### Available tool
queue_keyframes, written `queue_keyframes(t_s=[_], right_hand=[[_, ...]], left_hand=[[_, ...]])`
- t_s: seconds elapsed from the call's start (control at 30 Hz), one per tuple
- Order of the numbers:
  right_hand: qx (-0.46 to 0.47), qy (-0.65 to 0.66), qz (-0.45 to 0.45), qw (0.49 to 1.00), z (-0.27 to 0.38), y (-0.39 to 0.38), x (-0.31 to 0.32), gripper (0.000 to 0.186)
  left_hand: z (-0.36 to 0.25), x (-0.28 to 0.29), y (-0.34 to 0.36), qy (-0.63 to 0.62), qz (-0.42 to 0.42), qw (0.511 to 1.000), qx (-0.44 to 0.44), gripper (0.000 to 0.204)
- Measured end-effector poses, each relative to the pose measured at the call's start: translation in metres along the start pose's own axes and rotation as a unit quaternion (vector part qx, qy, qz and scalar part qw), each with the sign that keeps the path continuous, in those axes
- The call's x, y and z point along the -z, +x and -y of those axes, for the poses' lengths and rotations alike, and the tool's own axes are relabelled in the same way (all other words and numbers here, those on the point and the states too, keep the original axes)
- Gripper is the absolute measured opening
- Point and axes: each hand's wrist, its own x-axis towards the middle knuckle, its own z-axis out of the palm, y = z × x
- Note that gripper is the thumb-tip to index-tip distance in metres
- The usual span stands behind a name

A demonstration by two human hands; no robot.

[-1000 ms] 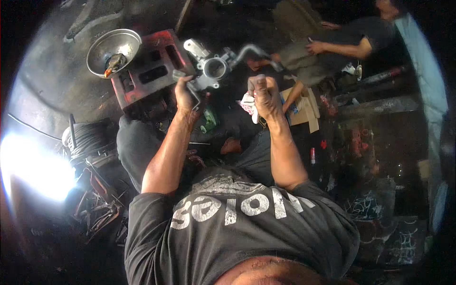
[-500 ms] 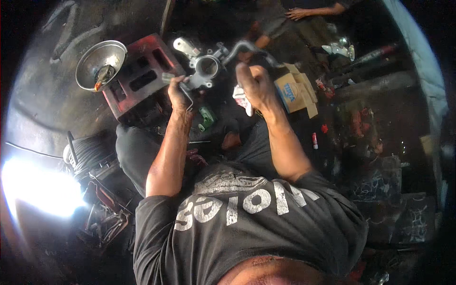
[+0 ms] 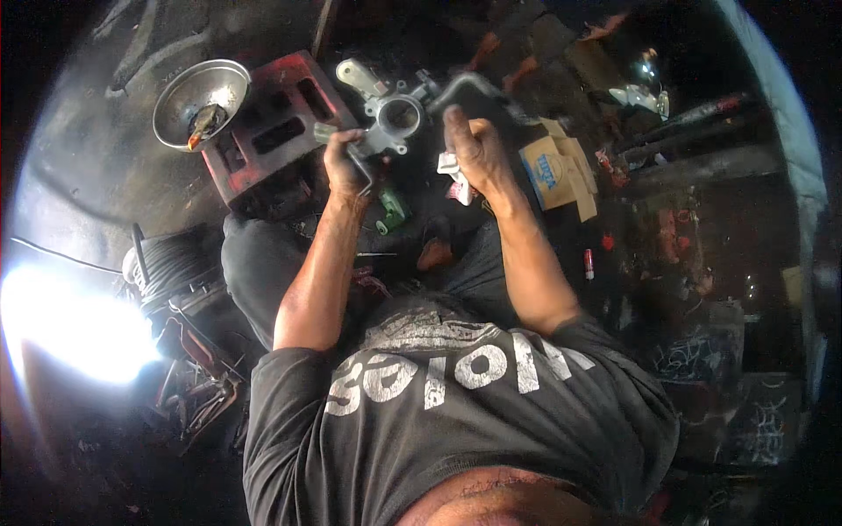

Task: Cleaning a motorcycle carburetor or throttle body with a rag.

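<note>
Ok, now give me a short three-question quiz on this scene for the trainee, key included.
1. Multiple choice: what does the person's right hand hold?
a) an open brown cardboard box
b) a crumpled white-and-red wad
c) a shiny round metal bowl

2. True or false: the person's left hand grips a grey metal part with a round opening.

3. Fill in: in the picture, the bowl sits to the ____ of the slotted red-and-black block.

Key: 1. b; 2. true; 3. left.
</note>
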Motion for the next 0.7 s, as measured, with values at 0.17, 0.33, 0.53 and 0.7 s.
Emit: queue_keyframes(t_s=[0.17, 0.33, 0.53, 0.7], right_hand=[[0.035, 0.058, -0.044, 0.997, 0.005, -0.007, 0.0, 0.082], [0.03, 0.049, -0.018, 0.998, 0.003, -0.002, 0.004, 0.081], [-0.026, 0.1, 0.029, 0.994, -0.001, -0.016, 0.007, 0.075], [0.006, 0.024, 0.035, 0.999, -0.004, -0.006, 0.007, 0.075]], left_hand=[[0.001, -0.006, 0.0, 0.038, -0.009, 0.999, -0.032, 0.033], [0.007, 0.008, 0.015, 0.011, 0.04, 0.999, -0.033, 0.041], [0.013, 0.026, 0.03, 0.058, 0.08, 0.985, -0.141, 0.053], [0.007, 0.015, 0.024, 0.079, 0.085, 0.987, -0.11, 0.052]])
